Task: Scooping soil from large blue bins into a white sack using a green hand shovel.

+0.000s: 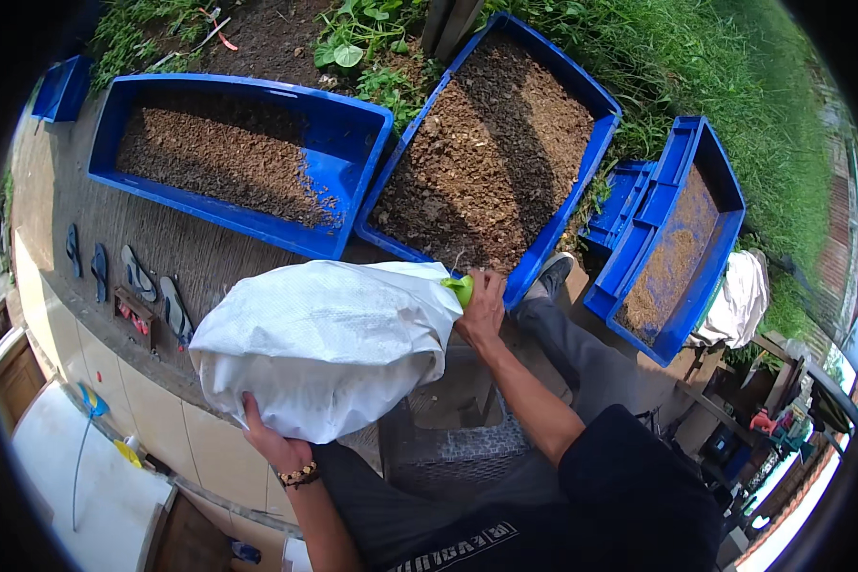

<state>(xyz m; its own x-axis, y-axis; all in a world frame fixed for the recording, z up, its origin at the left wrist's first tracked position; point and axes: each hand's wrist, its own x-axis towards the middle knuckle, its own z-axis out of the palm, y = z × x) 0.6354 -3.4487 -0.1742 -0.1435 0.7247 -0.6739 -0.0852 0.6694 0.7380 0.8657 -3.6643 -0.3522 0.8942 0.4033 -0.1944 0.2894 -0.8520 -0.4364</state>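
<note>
Black T-shirt cloth (639,486) fills the nearest part of the view, at five o'clock, and beyond it a bulging white woven sack (324,334) spans the space between the two hands. Its long axis runs roughly from nine to three, the fat end at nine and the gathered neck at three. The right hand (483,303) is closed at that neck, beside a lime-green piece (459,289) (tie or scrap of plastic, I cannot tell which). The left hand (272,437) is cupped against the sack's underside, with the bulk toward one o'clock from it; most of its fingers are hidden.

What matters most is the neck's place: it lies just by the near rim of the middle blue tub (529,265), whose crumbly brown fill spreads toward twelve from the right hand, the nearer of the two. Whether sack and rim touch is unclear. Another blue tub (338,176) sits at eleven from the sack.
</note>
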